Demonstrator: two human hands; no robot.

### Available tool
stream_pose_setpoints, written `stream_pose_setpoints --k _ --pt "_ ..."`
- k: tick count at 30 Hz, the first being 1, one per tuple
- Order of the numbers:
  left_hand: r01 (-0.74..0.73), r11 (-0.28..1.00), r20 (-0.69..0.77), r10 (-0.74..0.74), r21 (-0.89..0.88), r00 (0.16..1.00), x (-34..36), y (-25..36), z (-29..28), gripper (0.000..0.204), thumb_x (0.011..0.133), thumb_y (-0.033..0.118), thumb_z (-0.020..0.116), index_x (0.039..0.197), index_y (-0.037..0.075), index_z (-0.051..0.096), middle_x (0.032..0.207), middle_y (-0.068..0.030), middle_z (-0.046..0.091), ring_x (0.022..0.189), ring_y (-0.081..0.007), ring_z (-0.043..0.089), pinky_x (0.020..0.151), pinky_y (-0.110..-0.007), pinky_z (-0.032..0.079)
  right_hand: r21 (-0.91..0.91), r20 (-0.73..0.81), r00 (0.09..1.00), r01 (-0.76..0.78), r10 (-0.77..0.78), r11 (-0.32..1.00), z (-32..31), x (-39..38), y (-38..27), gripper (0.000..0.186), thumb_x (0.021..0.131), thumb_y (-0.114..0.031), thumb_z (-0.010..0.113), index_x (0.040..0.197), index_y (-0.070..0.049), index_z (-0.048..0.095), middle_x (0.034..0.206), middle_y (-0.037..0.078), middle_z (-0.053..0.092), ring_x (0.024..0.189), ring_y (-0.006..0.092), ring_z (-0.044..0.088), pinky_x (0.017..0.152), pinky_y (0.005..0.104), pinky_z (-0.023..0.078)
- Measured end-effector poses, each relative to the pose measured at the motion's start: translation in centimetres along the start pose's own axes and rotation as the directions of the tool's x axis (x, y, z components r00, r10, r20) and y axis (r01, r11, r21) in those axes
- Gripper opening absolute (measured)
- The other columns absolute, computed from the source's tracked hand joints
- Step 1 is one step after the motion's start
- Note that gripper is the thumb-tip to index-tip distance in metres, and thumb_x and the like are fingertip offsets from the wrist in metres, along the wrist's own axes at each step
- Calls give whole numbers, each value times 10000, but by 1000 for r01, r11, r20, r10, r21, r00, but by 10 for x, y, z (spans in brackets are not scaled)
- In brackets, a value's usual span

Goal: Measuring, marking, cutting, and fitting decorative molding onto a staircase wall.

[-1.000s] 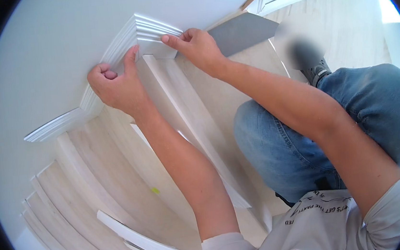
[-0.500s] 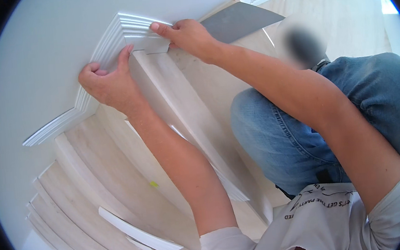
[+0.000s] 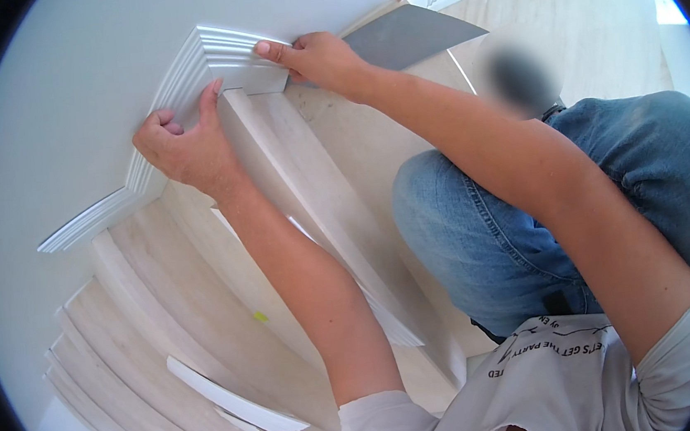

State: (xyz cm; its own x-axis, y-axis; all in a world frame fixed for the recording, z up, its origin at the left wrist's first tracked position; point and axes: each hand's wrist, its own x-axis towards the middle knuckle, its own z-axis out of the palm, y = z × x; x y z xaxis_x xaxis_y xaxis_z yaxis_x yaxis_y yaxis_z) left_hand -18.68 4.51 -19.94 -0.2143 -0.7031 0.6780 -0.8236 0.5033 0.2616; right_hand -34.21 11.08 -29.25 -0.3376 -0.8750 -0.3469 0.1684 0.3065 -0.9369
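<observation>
White ridged moulding (image 3: pixel 240 62) meets the pale smooth wall (image 3: pixel 92 90) at the far left, bent above pale wood-look stairs (image 3: pixel 138 264). The left hand (image 3: pixel 189 151) spans its slope, fingers curled over the upper edge, thumb extended; the right hand (image 3: pixel 324 64), reaching leftward, pinches its right part, seemingly keeping it flush. Rightward lies a flat grey sheet (image 3: pixel 419 38).
</observation>
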Motion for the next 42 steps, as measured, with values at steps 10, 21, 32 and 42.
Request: stream_pose_setpoints --k 10,21,32,42 --pt "71 997 3 -71 13 997 2 7 -1 639 555 367 989 855 66 512 870 -20 473 772 -204 449 699 -352 447 163 66 995 -79 69 983 2 -4 3 919 809 -785 652 1035 106 670 963 192 651 963 252 648 879 368 538" --pt "145 989 46 -144 -14 988 6 17 -2 634 606 391 975 872 53 509 895 -31 459 795 -203 433 722 -348 438 162 41 997 -73 67 984 3 -4 4 990 777 -825 639 1045 127 679 912 191 657 909 267 660 795 370 538" --pt "49 999 -18 -49 4 999 4 15 0 740 496 422 1007 873 75 473 925 -62 494 892 -280 505 747 -383 464 181 -31 998 -47 53 982 10 -9 0 956 789 -811 645 1018 116 701 825 163 659 823 271 661 706 388 539" --pt "-19 996 -58 23 82 998 -1 12 4 732 509 438 995 877 72 479 928 -60 515 948 -301 537 744 -422 498 33 92 992 -85 81 996 -12 -11 -2 782 864 -699 650 1031 65 693 869 143 673 868 245 658 776 355 528"
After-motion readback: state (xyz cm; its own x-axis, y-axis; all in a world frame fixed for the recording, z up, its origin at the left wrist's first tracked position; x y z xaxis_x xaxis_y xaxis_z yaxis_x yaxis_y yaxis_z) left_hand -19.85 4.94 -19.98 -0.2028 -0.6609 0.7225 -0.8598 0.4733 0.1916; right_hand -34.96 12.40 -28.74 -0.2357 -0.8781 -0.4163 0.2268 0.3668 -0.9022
